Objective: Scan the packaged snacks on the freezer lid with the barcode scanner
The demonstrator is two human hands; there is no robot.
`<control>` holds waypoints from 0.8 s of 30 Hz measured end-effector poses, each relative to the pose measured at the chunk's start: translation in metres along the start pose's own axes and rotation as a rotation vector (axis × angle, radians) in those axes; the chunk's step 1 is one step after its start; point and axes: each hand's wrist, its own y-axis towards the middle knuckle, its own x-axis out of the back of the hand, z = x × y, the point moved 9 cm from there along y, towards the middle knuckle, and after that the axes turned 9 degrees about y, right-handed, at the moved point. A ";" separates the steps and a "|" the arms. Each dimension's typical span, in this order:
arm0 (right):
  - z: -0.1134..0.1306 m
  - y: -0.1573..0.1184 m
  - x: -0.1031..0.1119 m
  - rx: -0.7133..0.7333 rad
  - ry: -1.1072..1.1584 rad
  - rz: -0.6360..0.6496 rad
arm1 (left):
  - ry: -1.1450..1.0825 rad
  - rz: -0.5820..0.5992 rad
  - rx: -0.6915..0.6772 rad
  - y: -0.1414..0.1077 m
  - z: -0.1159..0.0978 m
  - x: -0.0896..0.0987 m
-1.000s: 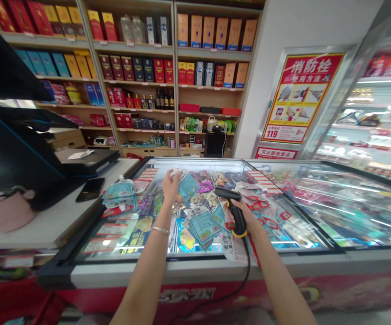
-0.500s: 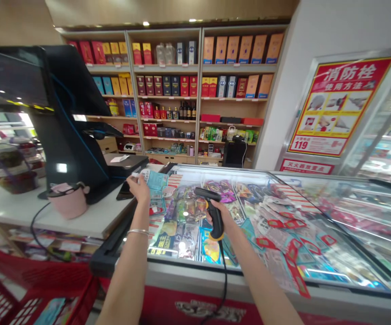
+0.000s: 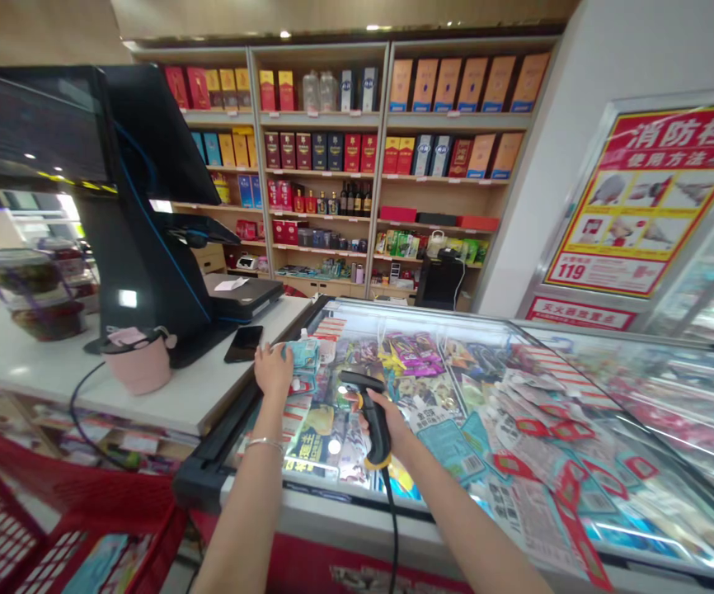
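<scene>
My right hand [image 3: 387, 425] is wrapped round the handle of a black barcode scanner [image 3: 374, 421] with yellow trim, its head pointing left and its cord hanging down. Palm down, my left hand [image 3: 274, 370] rests at the left edge of a light-blue pouch [image 3: 305, 353] with a white cap, on the freezer's glass top [image 3: 357, 318]. Its fingers are stretched out and slightly apart; the thumb is partly hidden. Another light-blue pack [image 3: 303, 384] lies just below that pouch. Right of the scanner, several pale packs with red ends [image 3: 570, 478] are spread over the glass.
Left of the freezer, a counter [image 3: 209, 396] carries a black checkout terminal [image 3: 152, 247], a phone [image 3: 244, 344], a pink pot [image 3: 138, 363] and stacked food tubs [image 3: 41, 289]. A red shopping basket [image 3: 115, 503] sits lower left. Shelves of boxes [image 3: 320, 153] line the back.
My left hand has lowered with the capped pouch, which now lies down, and its fingers have loosened. The scanner has shifted left and slightly down in my right hand. The view has turned left.
</scene>
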 end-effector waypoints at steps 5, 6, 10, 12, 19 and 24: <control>0.001 -0.001 -0.005 -0.011 0.012 0.016 | 0.047 0.011 0.005 -0.002 -0.003 0.003; 0.002 -0.002 -0.006 -0.008 0.019 0.023 | 0.046 0.005 0.001 -0.003 -0.004 0.003; 0.009 -0.004 -0.014 0.046 0.035 0.053 | 0.046 -0.027 0.011 -0.004 -0.005 0.010; 0.021 -0.008 -0.019 0.105 0.041 0.073 | 0.053 -0.083 0.014 -0.005 -0.010 0.020; 0.106 -0.065 -0.019 0.390 0.014 0.153 | 0.024 0.118 -0.248 -0.038 -0.106 0.033; 0.161 -0.119 0.017 0.528 -0.046 0.060 | 0.017 0.719 -0.493 -0.111 -0.190 -0.020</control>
